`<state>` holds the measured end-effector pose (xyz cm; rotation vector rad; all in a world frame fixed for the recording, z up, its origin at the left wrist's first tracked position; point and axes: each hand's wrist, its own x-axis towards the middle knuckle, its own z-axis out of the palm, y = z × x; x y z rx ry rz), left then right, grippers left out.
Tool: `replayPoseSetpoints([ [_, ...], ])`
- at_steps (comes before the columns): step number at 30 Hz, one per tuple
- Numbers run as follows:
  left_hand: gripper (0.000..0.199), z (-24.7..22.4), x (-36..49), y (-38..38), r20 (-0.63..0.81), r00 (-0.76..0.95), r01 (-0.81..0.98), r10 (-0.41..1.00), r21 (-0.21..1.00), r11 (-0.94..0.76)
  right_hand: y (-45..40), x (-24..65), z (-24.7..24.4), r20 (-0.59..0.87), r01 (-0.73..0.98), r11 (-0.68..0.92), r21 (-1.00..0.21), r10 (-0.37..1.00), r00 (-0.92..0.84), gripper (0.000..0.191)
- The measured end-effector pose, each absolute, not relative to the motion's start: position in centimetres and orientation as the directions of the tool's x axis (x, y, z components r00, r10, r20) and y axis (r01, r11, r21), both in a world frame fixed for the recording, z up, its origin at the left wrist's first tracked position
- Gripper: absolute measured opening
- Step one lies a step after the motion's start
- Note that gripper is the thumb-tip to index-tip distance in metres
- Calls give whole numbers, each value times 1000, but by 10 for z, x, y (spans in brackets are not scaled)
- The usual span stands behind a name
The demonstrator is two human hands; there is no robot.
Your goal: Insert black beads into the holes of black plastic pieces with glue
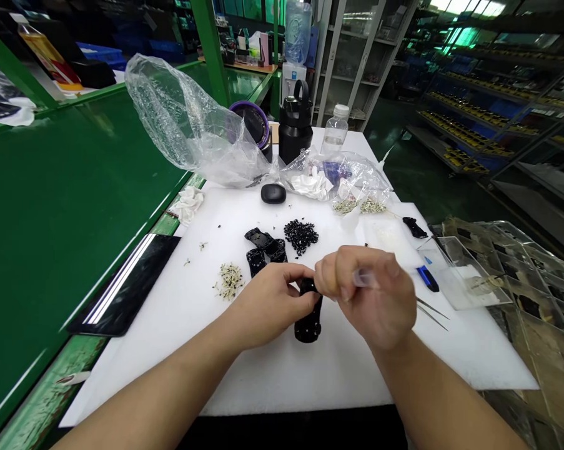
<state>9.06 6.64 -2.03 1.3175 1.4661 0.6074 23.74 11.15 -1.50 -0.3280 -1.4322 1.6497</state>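
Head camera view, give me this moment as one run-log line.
left hand holds black part | right hand holds translucent item by part's far end | beyond: small black pieces

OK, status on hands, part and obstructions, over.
Left hand pinching black part. Right hand at its far end, gripping clear plastic tool. Similar parts piled just beyond left hand; tweezers beside right.

The left hand (275, 300) and right hand (380, 294) are bare, from what I can see — rounded fingertips, the right one a bit blurred. The left forearm (183, 369) and right forearm (441, 387) are bare too — smooth, broadening away from the wrists.
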Motion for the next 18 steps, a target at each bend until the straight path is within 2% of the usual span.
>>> replayPoseSetpoints([
  [3,23,-29,97,64,-272,65,573,960,798,188,132,265,-7,345,-275,245,-930,841,-417,48],
  [5,25,-38,103,61,-191,117,701,975,711,55,156,289,-10,317,-175,288,-941,934,-167,32],
  [7,29,-45,106,58,-53,159,828,986,552,-104,180,312,-22,167,-169,171,-971,985,37,29],
  [9,34,-46,104,57,91,149,905,985,389,-173,196,326,-38,97,-136,102,-985,994,46,28],
  [11,42,-41,95,63,160,87,937,983,322,-135,199,331,-47,86,-102,87,-991,996,17,26],
  [13,49,-33,79,74,129,-18,952,992,305,-23,191,329,-41,165,-117,170,-978,985,48,21],
  [15,55,-28,59,88,14,-123,959,992,260,115,179,322,-24,325,-198,346,-917,936,131,16],
  [17,59,-28,41,102,-45,-131,955,990,261,139,168,310,-3,468,-310,497,-811,868,167,15],
  [18,60,-30,33,108,-72,-113,955,991,268,128,164,302,4,499,-364,509,-780,857,130,15],
])
